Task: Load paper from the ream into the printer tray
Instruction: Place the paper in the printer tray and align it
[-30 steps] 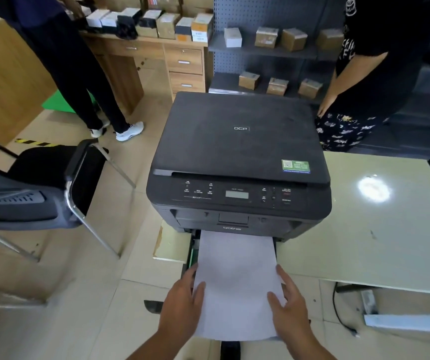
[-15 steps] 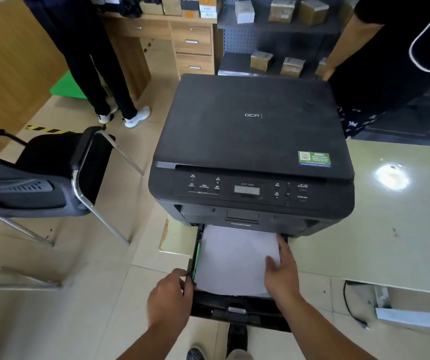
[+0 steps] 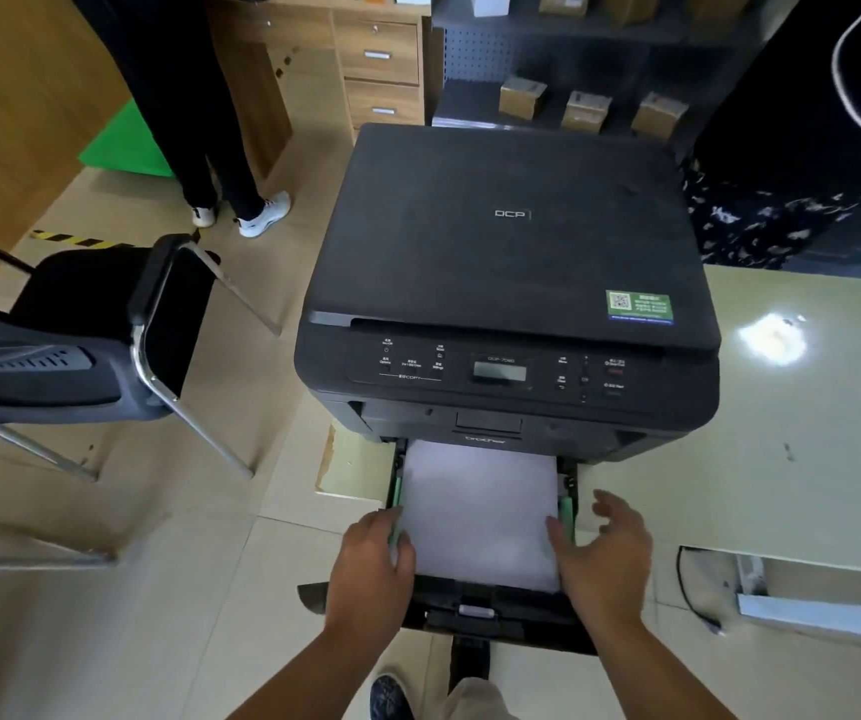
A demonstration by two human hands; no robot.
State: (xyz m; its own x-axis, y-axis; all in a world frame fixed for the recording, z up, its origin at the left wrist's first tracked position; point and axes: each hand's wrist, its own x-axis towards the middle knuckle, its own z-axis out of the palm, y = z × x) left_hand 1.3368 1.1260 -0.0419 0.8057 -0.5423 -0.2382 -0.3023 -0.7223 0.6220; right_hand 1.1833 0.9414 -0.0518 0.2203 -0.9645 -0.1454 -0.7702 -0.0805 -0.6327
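Note:
A black printer (image 3: pixel 506 262) stands at the left end of a pale table (image 3: pixel 792 459). Its paper tray (image 3: pixel 475 610) is pulled out toward me at the front. A white stack of paper (image 3: pixel 475 511) lies flat inside the tray between green side guides. My left hand (image 3: pixel 374 569) rests on the paper's near left corner and the tray's left wall. My right hand (image 3: pixel 602 553) lies at the paper's right edge with fingers spread, thumb on the sheet. No ream is in view.
A black chair with chrome legs (image 3: pixel 80 345) stands to the left. One person's legs (image 3: pixel 210 148) are at the back left by a wooden desk; another person (image 3: pixel 792 163) stands at the back right. A black cable (image 3: pixel 691 589) hangs under the table.
The paper went from held above the tray to lying flat in it. My hands shifted to its left and right edges. The view moved closer and lower.

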